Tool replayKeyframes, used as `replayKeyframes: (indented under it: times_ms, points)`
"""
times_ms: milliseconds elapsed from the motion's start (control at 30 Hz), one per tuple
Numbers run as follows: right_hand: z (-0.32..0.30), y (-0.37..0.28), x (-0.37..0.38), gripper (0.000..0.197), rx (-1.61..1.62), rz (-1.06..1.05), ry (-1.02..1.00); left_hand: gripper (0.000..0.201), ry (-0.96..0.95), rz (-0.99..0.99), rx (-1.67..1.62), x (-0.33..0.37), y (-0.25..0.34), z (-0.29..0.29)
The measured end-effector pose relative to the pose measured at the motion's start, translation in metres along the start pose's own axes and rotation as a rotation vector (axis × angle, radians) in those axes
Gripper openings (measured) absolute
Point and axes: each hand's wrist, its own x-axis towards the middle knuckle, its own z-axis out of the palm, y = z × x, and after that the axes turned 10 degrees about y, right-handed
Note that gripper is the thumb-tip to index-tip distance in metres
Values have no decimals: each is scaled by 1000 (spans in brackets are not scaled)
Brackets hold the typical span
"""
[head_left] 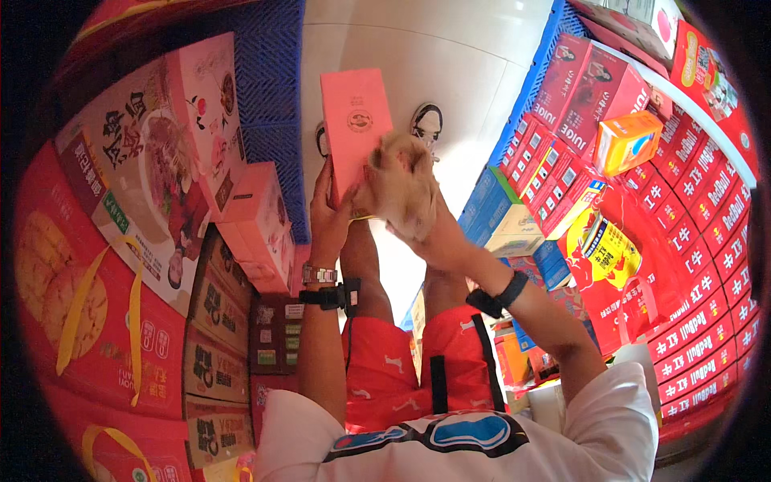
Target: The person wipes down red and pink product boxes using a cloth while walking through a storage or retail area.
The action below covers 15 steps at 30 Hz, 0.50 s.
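A long pink box (351,112) with a round dark emblem on its face is held out in front of me, above the floor. My left hand (329,207) is closed round its near end, with the thumb on the near side. In my right hand (438,233) is a crumpled tan cloth (401,181), smeared by motion. The cloth lies over the box's near right corner and hides it. Most of my right fingers are covered by the cloth.
Blue plastic pallets (271,120) edge the pale tiled floor (418,48). On the left stand pink cartons (257,209), brown cartons (217,345) and red gift boxes with yellow handles (132,321). Stacked red drink cartons (691,321) and an orange pack (626,143) are on the right.
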Motion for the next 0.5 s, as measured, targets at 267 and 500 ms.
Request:
replayKeyframes:
  times_ms: [267,500]
  points:
    - [97,164,203,40,-323,-229,-57,75,-4,-30,-24,-2,0,18]
    - [123,170,261,48,192,298,-284,75,77,22,26,-6,5,10]
